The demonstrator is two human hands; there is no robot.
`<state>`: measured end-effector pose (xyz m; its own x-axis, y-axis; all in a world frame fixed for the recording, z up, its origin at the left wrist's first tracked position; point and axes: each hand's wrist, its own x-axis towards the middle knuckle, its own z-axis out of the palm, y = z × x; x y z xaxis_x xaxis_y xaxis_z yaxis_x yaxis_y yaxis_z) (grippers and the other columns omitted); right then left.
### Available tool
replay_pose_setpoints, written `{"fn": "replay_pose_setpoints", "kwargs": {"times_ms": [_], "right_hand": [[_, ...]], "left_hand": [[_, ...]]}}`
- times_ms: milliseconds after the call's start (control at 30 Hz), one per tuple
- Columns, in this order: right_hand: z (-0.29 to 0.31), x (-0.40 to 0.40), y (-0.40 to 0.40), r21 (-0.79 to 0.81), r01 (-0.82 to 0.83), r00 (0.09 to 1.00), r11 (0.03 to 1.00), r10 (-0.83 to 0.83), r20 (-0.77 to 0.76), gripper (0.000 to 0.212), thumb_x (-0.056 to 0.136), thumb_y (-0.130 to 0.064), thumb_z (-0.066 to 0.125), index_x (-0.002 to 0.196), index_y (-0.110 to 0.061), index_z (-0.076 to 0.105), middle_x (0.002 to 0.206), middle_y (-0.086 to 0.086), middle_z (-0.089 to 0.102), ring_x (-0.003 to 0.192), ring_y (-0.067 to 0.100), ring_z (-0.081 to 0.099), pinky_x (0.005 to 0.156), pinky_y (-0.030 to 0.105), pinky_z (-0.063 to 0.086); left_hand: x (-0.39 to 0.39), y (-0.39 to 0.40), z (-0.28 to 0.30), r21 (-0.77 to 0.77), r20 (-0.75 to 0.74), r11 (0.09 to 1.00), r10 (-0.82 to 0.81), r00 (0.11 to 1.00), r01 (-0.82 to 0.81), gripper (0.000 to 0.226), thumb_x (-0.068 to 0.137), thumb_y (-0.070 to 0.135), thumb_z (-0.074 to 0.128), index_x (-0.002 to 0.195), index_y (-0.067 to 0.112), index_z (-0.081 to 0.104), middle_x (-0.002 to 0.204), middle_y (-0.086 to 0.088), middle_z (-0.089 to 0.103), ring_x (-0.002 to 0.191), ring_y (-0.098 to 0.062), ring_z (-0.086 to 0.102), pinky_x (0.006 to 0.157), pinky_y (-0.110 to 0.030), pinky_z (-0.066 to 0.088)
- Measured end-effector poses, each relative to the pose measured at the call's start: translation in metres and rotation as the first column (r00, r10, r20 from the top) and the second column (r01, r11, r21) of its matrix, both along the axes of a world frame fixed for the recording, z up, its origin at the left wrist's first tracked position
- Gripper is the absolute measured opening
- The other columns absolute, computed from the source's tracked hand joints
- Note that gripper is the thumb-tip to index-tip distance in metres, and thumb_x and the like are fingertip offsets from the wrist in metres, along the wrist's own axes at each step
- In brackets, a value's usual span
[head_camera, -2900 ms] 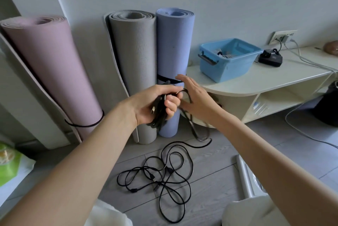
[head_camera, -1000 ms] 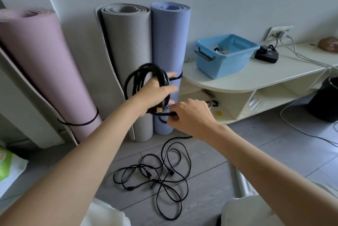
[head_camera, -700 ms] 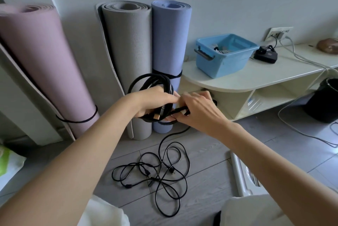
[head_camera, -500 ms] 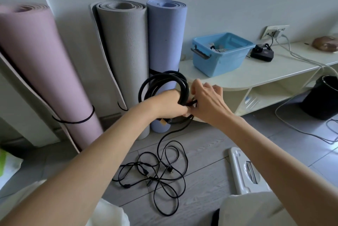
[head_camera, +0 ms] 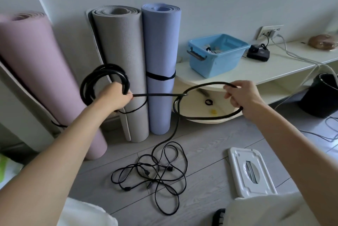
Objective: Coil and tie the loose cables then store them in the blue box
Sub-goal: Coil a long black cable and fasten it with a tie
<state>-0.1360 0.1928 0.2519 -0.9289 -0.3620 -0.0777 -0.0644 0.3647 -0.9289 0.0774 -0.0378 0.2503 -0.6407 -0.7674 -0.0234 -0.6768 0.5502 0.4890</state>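
Observation:
My left hand (head_camera: 114, 97) grips a coil of black cable (head_camera: 102, 77) held upright in front of the grey mat. A taut stretch of the same cable runs rightward to a fresh loop (head_camera: 201, 86) held by my right hand (head_camera: 243, 95). From that loop the cable drops to a loose black tangle (head_camera: 155, 170) on the floor. The blue box (head_camera: 217, 55) stands on the white shelf unit at right, with some small items inside.
Three rolled mats lean on the wall: pink (head_camera: 36, 72), grey (head_camera: 122, 61), lilac-blue (head_camera: 161, 57). A black adapter (head_camera: 258, 53) and white cords lie on the shelf top (head_camera: 265, 72). A black bin (head_camera: 323, 95) sits at right; a white panel (head_camera: 250, 170) lies on the floor.
My hands were together at the coil; now my right hand has pulled out to the right, drawing a new loop of cable from the floor tangle. My left hand still holds the coil.

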Motion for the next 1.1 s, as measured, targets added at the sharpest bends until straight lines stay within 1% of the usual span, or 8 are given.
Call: {"fn": "replay_pose_setpoints", "kwargs": {"times_ms": [167,267,400,533,733,800,967,1100], "right_hand": [[0.012,-0.002,0.003,-0.287,0.190,0.978,0.939,-0.155,0.140,0.011,0.094,-0.005,0.050,0.102,-0.006,0.056,0.062,0.007,0.049,0.025,0.003,0.028,0.031,0.011,0.021],[0.015,0.004,-0.001,-0.275,0.010,0.988,0.961,0.033,0.152,0.012,0.096,-0.005,0.044,0.092,-0.008,0.055,0.061,0.007,0.046,0.027,0.004,0.027,0.031,0.013,0.019],[0.011,0.024,-0.013,-0.244,-0.304,0.882,0.921,0.369,0.292,0.018,0.096,-0.001,0.041,0.089,-0.005,0.057,0.062,0.009,0.047,0.031,0.005,0.024,0.031,0.014,0.015],[0.007,0.028,-0.023,-0.256,-0.274,0.894,0.927,0.344,0.287,0.016,0.101,-0.016,0.036,0.101,-0.005,0.048,0.067,0.011,0.052,0.032,0.007,0.027,0.031,0.015,0.020],[0.000,0.034,-0.026,0.256,-0.449,0.882,0.856,0.378,0.282,0.011,0.087,-0.003,0.052,0.086,0.001,0.062,0.075,0.011,0.061,0.056,0.018,0.056,0.053,0.025,0.054],[-0.003,0.039,-0.027,0.174,-0.502,0.834,0.847,0.422,0.355,0.014,0.087,-0.001,0.049,0.078,-0.001,0.060,0.074,0.011,0.062,0.061,0.019,0.058,0.059,0.026,0.056],[-0.011,0.044,-0.047,0.223,-0.379,0.925,0.898,0.372,0.075,0.026,0.093,-0.003,0.037,0.074,-0.013,0.051,0.064,0.002,0.057,0.038,0.011,0.048,0.046,0.021,0.038],[-0.006,0.052,-0.057,0.404,-0.338,0.846,0.850,0.463,-0.266,0.022,0.092,-0.006,0.039,0.078,-0.006,0.055,0.069,0.007,0.050,0.059,0.021,0.043,0.049,0.025,0.030]], "left_hand": [[0.007,-0.011,-0.008,-0.008,-0.032,0.990,0.141,0.989,-0.141,0.022,0.090,0.018,0.050,0.087,0.004,0.067,0.068,-0.014,0.061,0.062,-0.034,0.062,0.061,-0.032,0.050],[0.006,-0.007,-0.008,0.076,-0.070,0.994,0.090,0.994,-0.084,0.022,0.090,0.016,0.051,0.081,0.002,0.067,0.075,-0.017,0.063,0.063,-0.030,0.058,0.054,-0.026,0.045],[0.000,0.013,-0.002,0.526,-0.311,0.846,0.097,0.945,0.087,0.024,0.091,0.011,0.056,0.068,0.013,0.065,0.076,-0.005,0.059,0.063,-0.015,0.050,0.060,-0.024,0.036],[-0.006,0.027,0.014,0.610,-0.436,0.765,0.106,0.894,0.207,0.016,0.091,0.018,0.057,0.080,0.012,0.067,0.065,0.008,0.061,0.067,-0.009,0.052,0.062,-0.022,0.037],[-0.011,0.040,0.019,0.548,-0.475,0.756,-0.071,0.877,0.358,0.014,0.091,0.016,0.056,0.083,0.011,0.067,0.060,0.012,0.061,0.069,-0.010,0.052,0.065,-0.019,0.039],[-0.012,0.046,0.017,0.524,-0.398,0.762,-0.175,0.901,0.379,0.014,0.091,0.018,0.057,0.085,0.013,0.069,0.062,0.014,0.062,0.076,-0.012,0.052,0.066,-0.024,0.037],[-0.013,0.061,0.012,0.517,-0.279,0.696,-0.413,0.867,0.498,0.012,0.091,0.015,0.058,0.094,0.021,0.067,0.087,0.008,0.071,0.084,-0.005,0.064,0.084,-0.030,0.050],[-0.011,0.066,0.004,0.559,-0.193,0.686,-0.439,0.877,0.467,0.011,0.090,0.017,0.060,0.093,0.024,0.068,0.103,-0.007,0.070,0.097,-0.024,0.064,0.098,-0.044,0.044]]}}
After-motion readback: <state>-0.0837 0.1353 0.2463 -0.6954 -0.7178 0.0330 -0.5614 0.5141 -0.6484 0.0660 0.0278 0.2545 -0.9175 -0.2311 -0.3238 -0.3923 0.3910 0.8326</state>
